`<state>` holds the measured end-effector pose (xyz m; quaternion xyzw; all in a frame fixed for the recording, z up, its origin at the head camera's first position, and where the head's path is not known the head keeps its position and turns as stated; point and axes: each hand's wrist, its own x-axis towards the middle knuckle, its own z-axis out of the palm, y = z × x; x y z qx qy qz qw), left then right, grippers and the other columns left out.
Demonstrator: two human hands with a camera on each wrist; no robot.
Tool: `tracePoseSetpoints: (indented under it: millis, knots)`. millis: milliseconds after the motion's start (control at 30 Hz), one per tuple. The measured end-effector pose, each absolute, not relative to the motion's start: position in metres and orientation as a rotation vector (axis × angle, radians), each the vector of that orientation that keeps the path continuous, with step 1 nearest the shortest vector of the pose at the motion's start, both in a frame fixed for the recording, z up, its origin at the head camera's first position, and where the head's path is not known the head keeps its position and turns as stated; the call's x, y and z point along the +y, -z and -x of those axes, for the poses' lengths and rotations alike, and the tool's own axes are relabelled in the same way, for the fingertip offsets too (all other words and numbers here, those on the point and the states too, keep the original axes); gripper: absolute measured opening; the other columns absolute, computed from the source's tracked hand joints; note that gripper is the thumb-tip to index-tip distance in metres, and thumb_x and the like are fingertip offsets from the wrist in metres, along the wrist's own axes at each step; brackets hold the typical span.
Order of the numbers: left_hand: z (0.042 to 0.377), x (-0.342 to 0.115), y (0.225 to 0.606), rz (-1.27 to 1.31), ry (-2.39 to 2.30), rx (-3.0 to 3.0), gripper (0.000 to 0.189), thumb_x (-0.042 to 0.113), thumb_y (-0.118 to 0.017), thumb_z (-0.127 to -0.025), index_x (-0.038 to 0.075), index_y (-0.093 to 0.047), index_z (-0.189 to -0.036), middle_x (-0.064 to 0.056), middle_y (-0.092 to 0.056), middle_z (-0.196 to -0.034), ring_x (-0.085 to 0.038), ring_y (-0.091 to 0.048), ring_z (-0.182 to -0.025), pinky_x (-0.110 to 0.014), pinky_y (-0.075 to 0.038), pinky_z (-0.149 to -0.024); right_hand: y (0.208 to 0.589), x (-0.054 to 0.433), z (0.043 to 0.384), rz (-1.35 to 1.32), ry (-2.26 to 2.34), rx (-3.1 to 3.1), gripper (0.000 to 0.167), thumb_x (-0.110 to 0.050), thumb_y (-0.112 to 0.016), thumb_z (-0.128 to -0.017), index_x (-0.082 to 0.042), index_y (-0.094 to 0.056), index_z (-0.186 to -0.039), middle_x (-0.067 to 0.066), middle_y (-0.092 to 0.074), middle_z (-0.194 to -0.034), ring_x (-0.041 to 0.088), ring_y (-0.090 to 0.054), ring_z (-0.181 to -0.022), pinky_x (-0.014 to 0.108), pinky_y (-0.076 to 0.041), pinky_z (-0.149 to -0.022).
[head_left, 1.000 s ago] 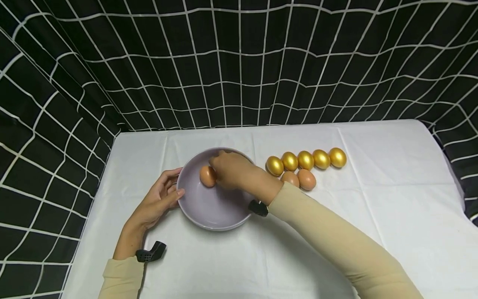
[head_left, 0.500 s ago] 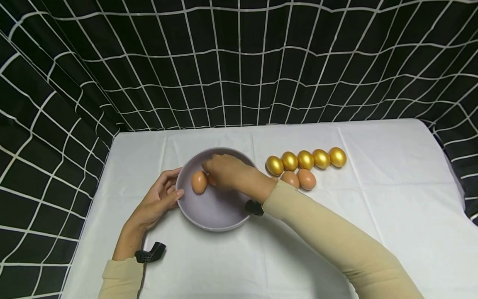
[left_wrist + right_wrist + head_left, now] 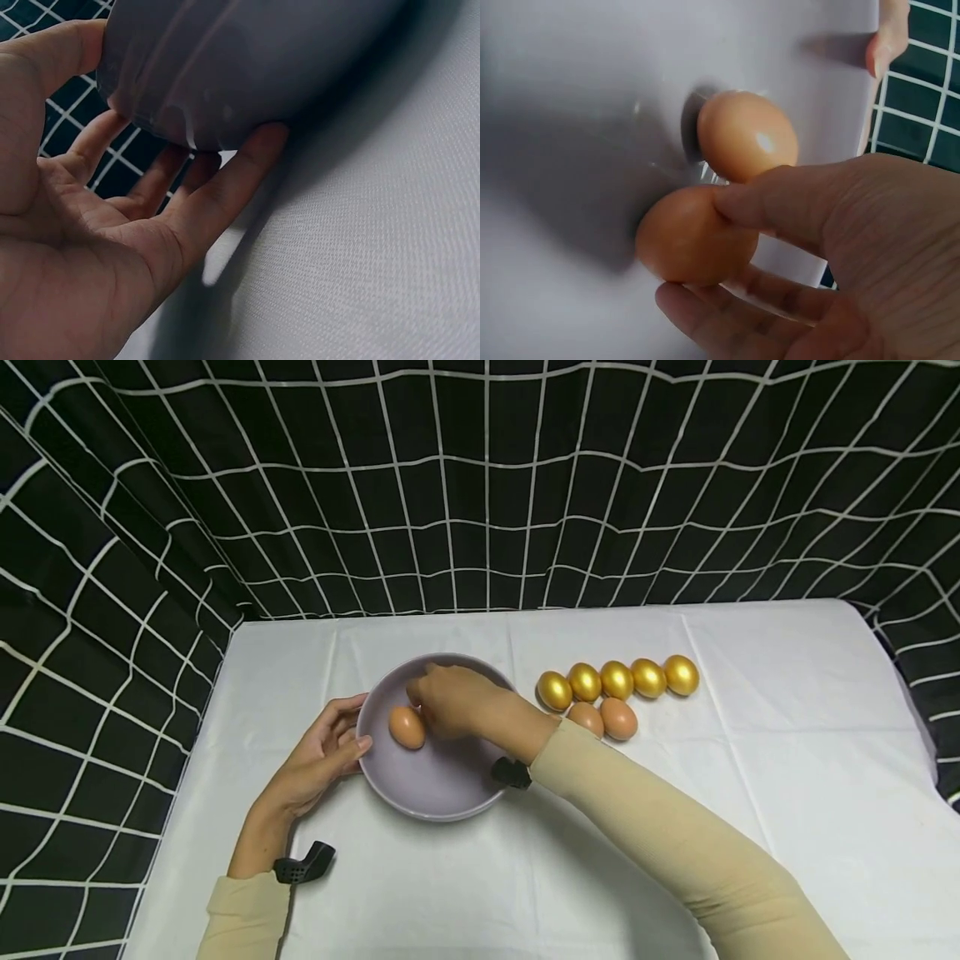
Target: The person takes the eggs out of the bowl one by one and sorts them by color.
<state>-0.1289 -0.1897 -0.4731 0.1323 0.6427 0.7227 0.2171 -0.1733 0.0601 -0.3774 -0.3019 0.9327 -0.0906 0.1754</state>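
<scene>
A purple-grey bowl [image 3: 442, 793] stands on the white-covered table in the head view. My left hand [image 3: 318, 764] grips its left side, thumb over the rim and fingers against the outer wall, as the left wrist view also shows. Inside the bowl, my right hand [image 3: 453, 702] pinches a brown egg [image 3: 686, 240] between thumb and fingers, close over the bottom. That egg is hidden behind the hand in the head view. Another brown egg [image 3: 407, 727] lies loose in the bowl, right beside the right thumb in the right wrist view [image 3: 746, 135].
Several golden eggs [image 3: 617, 680] form a slanting row right of the bowl. Before them lie two brown eggs, one [image 3: 619, 719] in full view and one [image 3: 585, 718] partly behind the right sleeve. A black curtain with white grid lines [image 3: 480, 485] encloses the table's back and sides.
The right hand has moved slightly left inside the bowl. The loose egg has rolled left and nearer the person, then turned so its long axis slants. The left hand keeps its place.
</scene>
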Motion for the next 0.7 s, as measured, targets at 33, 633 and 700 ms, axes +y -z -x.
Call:
tracePoseSetpoints:
  millis: [33, 633, 700]
  knots:
    - [0.129, -0.189, 0.473, -0.365, -2.0, 1.781, 0.061, 0.0, -0.059, -0.103, 0.013, -0.036, -0.158, -0.001, -0.049, -0.149, -0.008, -0.061, -0.129, -0.032, -0.064, -0.093, 0.377, 0.061, 0.173, 0.852, 0.256, 2.637, 0.021, -0.01, -0.065, -0.1, -0.013, -0.074, -0.118, 0.013, -0.071, -0.118, 0.032, -0.07, -0.106, 0.045, -0.059, -0.095]
    - [0.129, -0.189, 0.473, -0.353, -1.981, 1.796, 0.062, 0.002, -0.06, -0.103, 0.014, -0.035, -0.159, -0.001, -0.048, -0.149, -0.007, -0.06, -0.128, -0.033, -0.064, -0.093, 0.374, 0.079, 0.169, 0.909, 0.429, 2.687, 0.027, -0.008, -0.064, -0.097, -0.011, -0.074, -0.122, 0.011, -0.07, -0.119, 0.028, -0.069, -0.104, 0.041, -0.059, -0.094]
    - [0.13, -0.189, 0.473, -0.349, -1.985, 1.794, 0.062, 0.002, -0.06, -0.103, 0.014, -0.035, -0.159, -0.001, -0.048, -0.149, -0.007, -0.06, -0.128, -0.034, -0.064, -0.092, 0.373, 0.085, 0.168, 0.922, 0.506, 2.707, 0.026, -0.009, -0.066, -0.096, -0.011, -0.073, -0.121, 0.011, -0.069, -0.117, 0.026, -0.067, -0.103, 0.04, -0.058, -0.093]
